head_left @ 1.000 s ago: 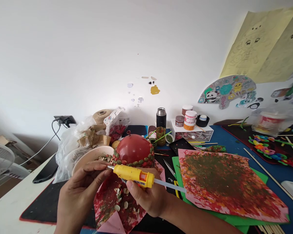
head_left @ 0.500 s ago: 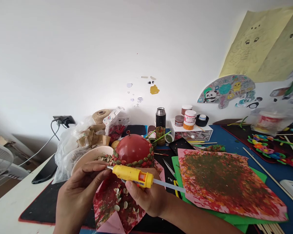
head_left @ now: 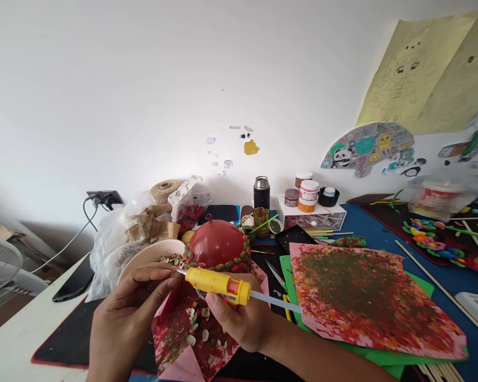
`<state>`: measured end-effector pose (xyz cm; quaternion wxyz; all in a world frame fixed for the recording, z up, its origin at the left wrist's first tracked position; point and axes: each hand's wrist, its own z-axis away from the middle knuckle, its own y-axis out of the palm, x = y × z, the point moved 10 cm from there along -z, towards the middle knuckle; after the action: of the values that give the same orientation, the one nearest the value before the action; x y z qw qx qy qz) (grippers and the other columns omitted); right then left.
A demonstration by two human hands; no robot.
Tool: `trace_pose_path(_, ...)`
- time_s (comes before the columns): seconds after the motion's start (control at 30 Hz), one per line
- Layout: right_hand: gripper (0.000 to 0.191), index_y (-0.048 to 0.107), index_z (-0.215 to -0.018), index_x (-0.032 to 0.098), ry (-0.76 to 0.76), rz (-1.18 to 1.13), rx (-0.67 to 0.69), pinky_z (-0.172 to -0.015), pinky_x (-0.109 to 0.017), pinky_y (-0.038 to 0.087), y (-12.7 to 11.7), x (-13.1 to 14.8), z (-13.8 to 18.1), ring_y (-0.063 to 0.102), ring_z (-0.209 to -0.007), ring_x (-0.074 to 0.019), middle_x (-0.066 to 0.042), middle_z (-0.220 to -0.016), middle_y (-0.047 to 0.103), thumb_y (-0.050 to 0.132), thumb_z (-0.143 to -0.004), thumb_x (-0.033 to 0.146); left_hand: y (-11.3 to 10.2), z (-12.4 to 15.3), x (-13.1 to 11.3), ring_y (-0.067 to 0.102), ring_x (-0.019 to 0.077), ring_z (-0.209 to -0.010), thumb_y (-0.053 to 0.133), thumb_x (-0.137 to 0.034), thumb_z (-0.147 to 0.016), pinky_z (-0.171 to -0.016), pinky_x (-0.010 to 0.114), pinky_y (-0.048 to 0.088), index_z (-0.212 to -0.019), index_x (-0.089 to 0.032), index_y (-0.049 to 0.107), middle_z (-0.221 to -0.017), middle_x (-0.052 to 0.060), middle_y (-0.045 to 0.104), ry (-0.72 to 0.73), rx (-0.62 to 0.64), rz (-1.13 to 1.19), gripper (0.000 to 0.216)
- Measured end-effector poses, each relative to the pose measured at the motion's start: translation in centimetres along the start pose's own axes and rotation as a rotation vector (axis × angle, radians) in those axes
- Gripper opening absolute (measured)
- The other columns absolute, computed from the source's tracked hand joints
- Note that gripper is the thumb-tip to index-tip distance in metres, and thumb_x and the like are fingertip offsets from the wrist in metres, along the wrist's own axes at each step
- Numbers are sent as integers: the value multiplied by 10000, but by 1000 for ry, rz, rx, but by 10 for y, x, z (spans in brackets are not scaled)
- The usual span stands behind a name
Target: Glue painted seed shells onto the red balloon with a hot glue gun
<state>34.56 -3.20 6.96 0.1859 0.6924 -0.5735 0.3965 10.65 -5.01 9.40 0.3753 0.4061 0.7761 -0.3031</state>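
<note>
My right hand grips a yellow hot glue gun, with a clear glue stick poking out of its back. The nozzle points left, at the fingertips of my left hand. There, thumb and fingers pinch a small painted pistachio shell, mostly hidden. Behind the glue gun sits a dark red balloon, ringed by green and red shells. Loose shells lie on paint-smeared pink paper below my hands. A pale bowl with more shells stands behind my left hand.
To the right, a paint-covered pink sheet lies over green sheets. At the back are a black thermos, paint jars on a white box, a twine roll and plastic bags. Scissors rest behind the glue gun.
Almost nothing differs. The glue gun has shifted very slightly right, its nozzle still at the shell in my left fingers. The view has moved a touch.
</note>
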Motion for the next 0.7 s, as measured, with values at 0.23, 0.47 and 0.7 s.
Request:
trace_pose_path(0.23,430,590,-892,280,-16,-4,-5,-719,-340,552,-1,2,0,553,-641,-185,28,-726,570,610,-1257,507,0,-1,-9,983,280,-901,1124,-876,-793,-891,329,848,-862,-320,949,-928,46,972,41,-11,6,586)
trace_pose_path(0.47,508,603,-870,268,-26,41,-12,-684,-339,550,-2,3,0,557,-637,-180,17,-717,611,602,-1281,565,-2,0,-4,989,310,-935,1153,-857,-759,-941,382,862,-873,-319,959,-927,50,969,-6,-18,27,584)
trace_pose_path(0.7,415,540,-881,279,-17,-5,3,-675,-337,488,-1,2,1,532,-637,-173,38,-728,534,618,-1244,464,-5,2,1,988,292,-921,1147,-899,-726,-922,344,850,-924,-316,976,-965,48,981,-36,-56,24,638)
